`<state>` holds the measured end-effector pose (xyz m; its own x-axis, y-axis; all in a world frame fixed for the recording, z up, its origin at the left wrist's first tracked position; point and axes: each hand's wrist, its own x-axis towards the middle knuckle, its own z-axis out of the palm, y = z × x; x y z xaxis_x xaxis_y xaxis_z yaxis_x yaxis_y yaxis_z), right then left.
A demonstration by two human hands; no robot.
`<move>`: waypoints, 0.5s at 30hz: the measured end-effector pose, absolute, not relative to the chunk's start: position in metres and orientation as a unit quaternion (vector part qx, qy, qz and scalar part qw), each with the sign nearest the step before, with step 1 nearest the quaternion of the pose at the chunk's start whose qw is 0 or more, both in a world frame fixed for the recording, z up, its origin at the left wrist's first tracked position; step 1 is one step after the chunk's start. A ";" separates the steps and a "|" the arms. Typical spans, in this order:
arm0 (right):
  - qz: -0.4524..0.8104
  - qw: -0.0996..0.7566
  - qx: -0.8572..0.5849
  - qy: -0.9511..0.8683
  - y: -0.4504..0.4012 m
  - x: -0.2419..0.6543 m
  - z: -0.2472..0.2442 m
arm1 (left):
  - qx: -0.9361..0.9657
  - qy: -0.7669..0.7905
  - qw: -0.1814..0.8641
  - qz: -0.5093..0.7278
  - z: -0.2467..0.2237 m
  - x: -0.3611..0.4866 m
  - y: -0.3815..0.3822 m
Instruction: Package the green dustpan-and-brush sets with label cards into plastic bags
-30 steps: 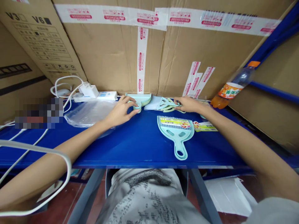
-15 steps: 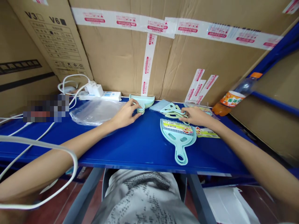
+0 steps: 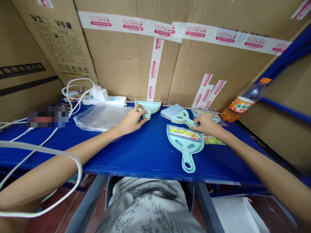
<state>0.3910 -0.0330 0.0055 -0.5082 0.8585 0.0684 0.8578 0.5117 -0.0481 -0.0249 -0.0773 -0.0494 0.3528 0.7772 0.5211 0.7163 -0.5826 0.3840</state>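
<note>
At the back of the blue table, my left hand (image 3: 132, 120) has its thumb and fingers closed round the handle ends of a stack of mint and pale green dustpans (image 3: 154, 105). My right hand (image 3: 206, 124) pinches the handle end of several stacked hand brushes (image 3: 178, 114), whose pale blue bristles point left. Just in front of them lies a mint dustpan (image 3: 188, 147) with a brush and a yellow label card (image 3: 184, 132) on it, its handle towards me. Other yellow label cards (image 3: 213, 139) lie partly under my right wrist.
On the left are a clear plastic bag pile (image 3: 102, 116), a power strip (image 3: 116, 100) and white cables (image 3: 48, 139). At right, an orange drink bottle (image 3: 243, 103) leans near the blue frame, beside a bagged dustpan set (image 3: 206, 114). Cardboard (image 3: 126, 64) walls the back.
My right hand has shifted slightly right and towards me. The brushes in it, fanned apart before, now lie lined up in one stack. My left hand stays on the dustpans.
</note>
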 end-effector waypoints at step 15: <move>-0.056 -0.052 -0.449 -0.890 -0.059 0.362 0.017 | 0.828 0.434 0.053 0.351 -0.055 -0.026 -0.074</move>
<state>0.3616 -0.0586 0.0171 -0.5910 0.8056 -0.0424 0.7940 0.5902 0.1458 -0.0256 -0.0739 -0.0547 0.3773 0.7557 0.5353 0.6817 -0.6179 0.3917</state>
